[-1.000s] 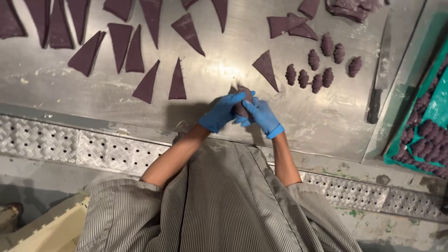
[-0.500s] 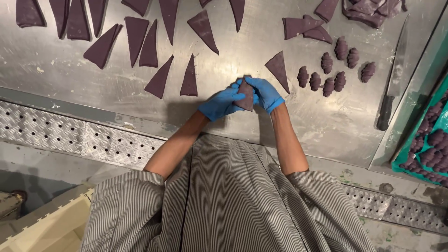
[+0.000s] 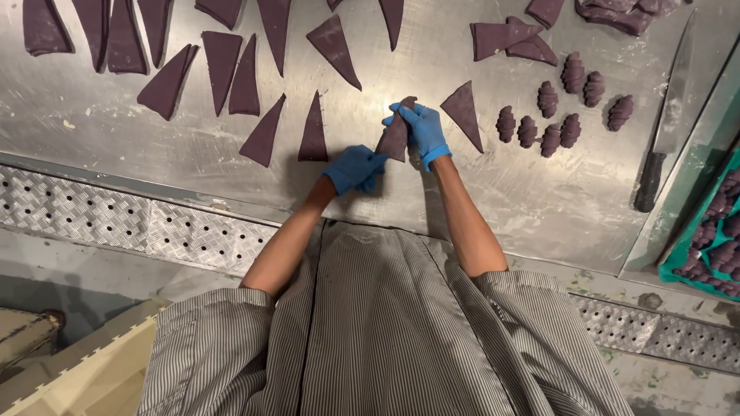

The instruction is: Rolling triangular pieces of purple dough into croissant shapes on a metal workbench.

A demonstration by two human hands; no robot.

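Both gloved hands hold one purple dough triangle [image 3: 395,135] just above the steel table [image 3: 116,139]: right hand [image 3: 422,127] pinches its far end, left hand [image 3: 354,168] is closed on its near end. Long axis runs away from the body, tilted slightly right; flat triangles [image 3: 312,131] lie left, rolled pieces [image 3: 549,127] and knife [image 3: 663,123] right

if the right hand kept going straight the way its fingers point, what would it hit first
The right hand points up the steel table, away from the body. Beyond the purple dough triangle in its grip, the metal looks bare up to the top edge; height is unclear.
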